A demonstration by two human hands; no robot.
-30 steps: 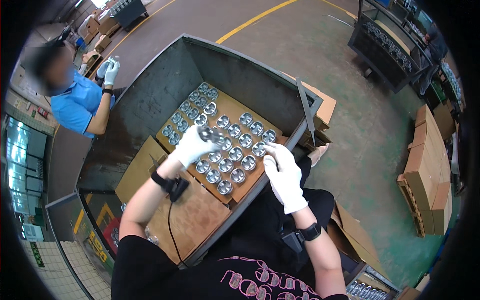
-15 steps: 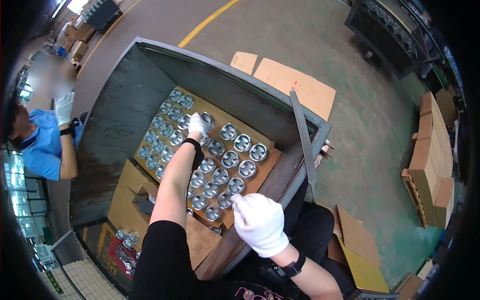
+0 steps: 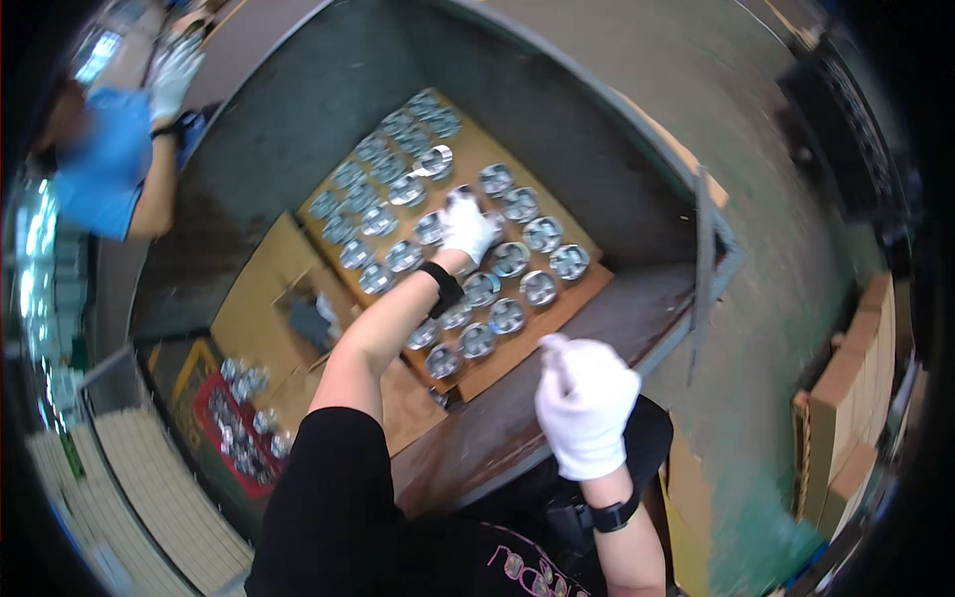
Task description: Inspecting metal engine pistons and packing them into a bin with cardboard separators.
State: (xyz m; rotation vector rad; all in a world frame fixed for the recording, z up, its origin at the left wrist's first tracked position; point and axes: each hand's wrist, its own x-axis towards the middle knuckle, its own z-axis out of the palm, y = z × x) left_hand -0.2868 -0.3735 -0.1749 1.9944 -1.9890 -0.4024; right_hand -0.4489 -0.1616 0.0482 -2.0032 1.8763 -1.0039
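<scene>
Rows of silvery pistons stand on a cardboard sheet inside a deep grey metal bin. My left hand, in a white glove, reaches into the middle of the rows. Its fingers are bent down around a piston, which they partly cover; blur softens the fingertips. Above the bin's near right wall I hold my right hand, also gloved in white. Its fingers are curled with thumb and forefinger together, and no object shows in it.
A red crate with metal parts sits at the lower left, beside loose pistons. Cardboard with a cut-out lies in the bin's left part. Another person in blue stands at the far left. Stacked cartons are on the right.
The view has turned and shifted, so the bin sits higher and further right. My left hand has moved from one piston to a neighbouring one nearer me. The right hand stays curled.
</scene>
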